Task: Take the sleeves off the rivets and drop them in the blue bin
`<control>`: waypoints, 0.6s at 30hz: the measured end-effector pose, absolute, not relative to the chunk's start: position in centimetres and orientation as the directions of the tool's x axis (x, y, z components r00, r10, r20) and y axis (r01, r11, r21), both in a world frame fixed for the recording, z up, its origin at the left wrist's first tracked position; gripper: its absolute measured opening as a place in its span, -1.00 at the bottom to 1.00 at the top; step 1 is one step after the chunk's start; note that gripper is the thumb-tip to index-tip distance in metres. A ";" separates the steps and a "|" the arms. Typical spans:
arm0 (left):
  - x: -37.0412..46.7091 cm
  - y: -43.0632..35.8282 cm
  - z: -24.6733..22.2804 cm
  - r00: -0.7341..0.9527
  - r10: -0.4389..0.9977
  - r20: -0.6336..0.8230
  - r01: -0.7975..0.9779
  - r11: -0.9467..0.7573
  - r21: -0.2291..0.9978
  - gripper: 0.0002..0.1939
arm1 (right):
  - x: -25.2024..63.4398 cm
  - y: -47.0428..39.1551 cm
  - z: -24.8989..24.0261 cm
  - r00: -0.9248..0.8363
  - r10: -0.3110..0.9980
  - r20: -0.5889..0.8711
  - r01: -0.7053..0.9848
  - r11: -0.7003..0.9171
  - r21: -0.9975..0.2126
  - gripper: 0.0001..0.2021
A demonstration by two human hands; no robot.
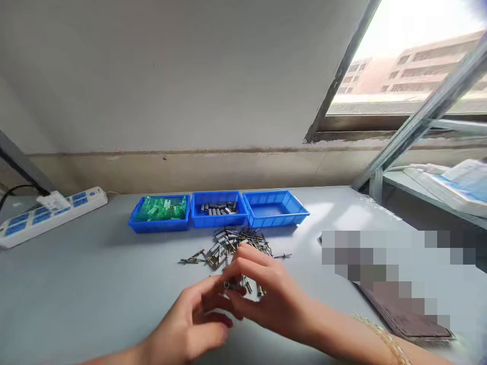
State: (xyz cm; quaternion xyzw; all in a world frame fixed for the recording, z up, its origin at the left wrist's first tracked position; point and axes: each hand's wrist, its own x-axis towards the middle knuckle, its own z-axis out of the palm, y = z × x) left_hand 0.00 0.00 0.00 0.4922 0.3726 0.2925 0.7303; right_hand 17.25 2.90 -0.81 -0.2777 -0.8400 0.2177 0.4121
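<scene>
Left hand [194, 319] and right hand [266, 291]: pinching one small metal part [233, 285], mostly hidden by fingers. Pins [232, 246]: blurred pile. No legible writing.

White power strip [49, 212], green-filled blue bin [160, 214], window [414, 66]

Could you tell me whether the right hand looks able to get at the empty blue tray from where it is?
Probably yes: the right hand faces the empty blue tray with only the low pile of metal pins lying between them.

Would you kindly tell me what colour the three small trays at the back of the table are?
Bright blue trays, clearest in the head view.
</scene>
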 end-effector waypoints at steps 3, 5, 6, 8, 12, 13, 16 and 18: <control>-0.3 -0.2 -0.3 0.469 0.833 -0.293 -0.136 0.396 0.908 -0.64 | 17.3 3.0 -1.0 -0.501 0.640 0.583 0.265 0.754 -0.600 -0.93; -0.4 -0.3 -0.3 0.355 0.885 -0.303 -0.178 0.382 0.907 -0.64 | 17.3 3.2 -1.1 -0.467 0.660 0.588 0.270 0.740 -0.616 -0.92; -0.4 -0.4 -0.3 0.280 0.913 -0.296 -0.191 0.355 0.915 -0.64 | 17.3 3.3 -1.1 -0.442 0.679 0.585 0.279 0.725 -0.630 -0.91; -0.5 -0.4 -0.1 0.163 0.956 -0.243 -0.179 0.271 0.946 -0.65 | 17.3 3.6 -1.3 -0.401 0.734 0.549 0.303 0.671 -0.676 -0.91; -0.7 -0.4 0.0 0.180 0.978 -0.102 -0.105 0.123 0.987 -0.71 | 17.0 4.1 -1.8 -0.393 0.879 0.270 0.196 0.367 -0.909 -0.90; -0.8 -0.5 -0.1 0.192 0.979 -0.073 -0.089 0.092 0.992 -0.71 | 16.9 4.2 -1.9 -0.403 0.897 0.183 0.111 0.246 -0.963 -0.91; -1.0 -0.5 -0.7 0.190 0.982 0.021 -0.046 -0.012 0.999 -0.70 | 16.8 4.4 -2.0 -0.438 0.899 0.005 -0.111 -0.049 -0.993 -0.85; -1.2 -0.3 -0.9 0.182 0.981 0.067 -0.017 -0.065 0.998 -0.71 | 17.0 4.9 -1.7 -0.440 0.898 0.002 -0.110 -0.051 -0.993 -0.83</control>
